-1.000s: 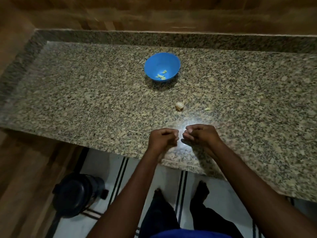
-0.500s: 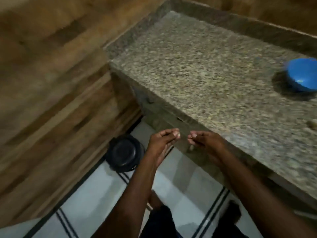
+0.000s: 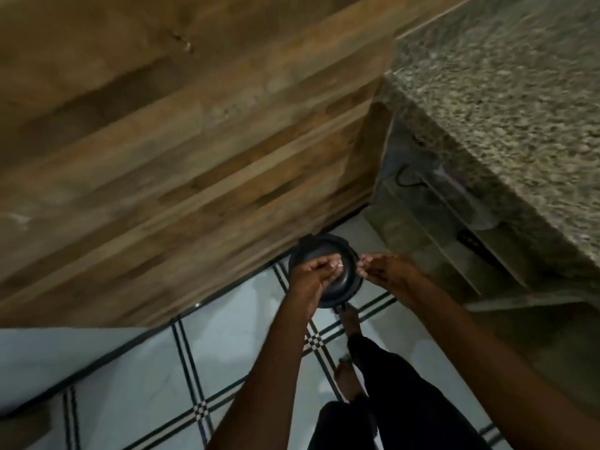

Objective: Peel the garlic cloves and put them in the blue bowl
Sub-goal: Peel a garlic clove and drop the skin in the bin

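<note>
Both hands held out at centre frame, directly above a round black bin (image 3: 328, 271) on the tiled floor (image 3: 136, 384). Left hand (image 3: 311, 274): fingers curled inward, tips pinching something small and pale (too blurred to say whether clove or skin). Right hand (image 3: 388, 271): fingertips bunched together, also pinching a tiny pale scrap, just beside the left hand, not touching. Granite counter (image 3: 519, 108) in upper right of frame, its edge running down to the right; shelves beneath it. Wooden wall panelling (image 3: 162, 141) across upper left. Bare feet and dark trousers at lower centre. Blue bowl out of frame.
</note>
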Demonstrator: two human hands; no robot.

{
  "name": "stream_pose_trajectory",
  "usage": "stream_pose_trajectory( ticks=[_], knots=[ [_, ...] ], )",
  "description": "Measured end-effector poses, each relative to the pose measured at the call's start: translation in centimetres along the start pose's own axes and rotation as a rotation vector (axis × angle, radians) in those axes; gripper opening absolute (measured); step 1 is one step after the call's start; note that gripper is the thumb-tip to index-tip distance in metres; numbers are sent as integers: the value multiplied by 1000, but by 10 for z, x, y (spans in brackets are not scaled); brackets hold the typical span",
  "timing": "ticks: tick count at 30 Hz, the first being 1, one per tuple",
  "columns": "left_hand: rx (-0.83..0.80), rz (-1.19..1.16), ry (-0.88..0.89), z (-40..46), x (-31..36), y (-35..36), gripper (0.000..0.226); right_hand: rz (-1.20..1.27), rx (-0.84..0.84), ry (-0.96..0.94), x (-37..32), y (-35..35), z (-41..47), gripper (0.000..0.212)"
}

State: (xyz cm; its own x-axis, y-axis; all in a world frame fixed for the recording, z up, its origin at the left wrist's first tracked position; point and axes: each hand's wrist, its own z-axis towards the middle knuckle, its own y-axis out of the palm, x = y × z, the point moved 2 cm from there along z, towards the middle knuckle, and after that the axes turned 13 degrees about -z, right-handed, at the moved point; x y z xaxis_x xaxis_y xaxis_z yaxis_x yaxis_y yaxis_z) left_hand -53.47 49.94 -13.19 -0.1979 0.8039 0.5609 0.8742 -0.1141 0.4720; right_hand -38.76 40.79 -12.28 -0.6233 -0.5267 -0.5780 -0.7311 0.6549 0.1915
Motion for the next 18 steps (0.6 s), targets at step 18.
stream_pose_trajectory(
  ticks=[18],
  knots=[
    [279, -13, -101, 204, -77, -142, 19, -292, 96, 311, 108, 25, 264, 32]
  ],
)
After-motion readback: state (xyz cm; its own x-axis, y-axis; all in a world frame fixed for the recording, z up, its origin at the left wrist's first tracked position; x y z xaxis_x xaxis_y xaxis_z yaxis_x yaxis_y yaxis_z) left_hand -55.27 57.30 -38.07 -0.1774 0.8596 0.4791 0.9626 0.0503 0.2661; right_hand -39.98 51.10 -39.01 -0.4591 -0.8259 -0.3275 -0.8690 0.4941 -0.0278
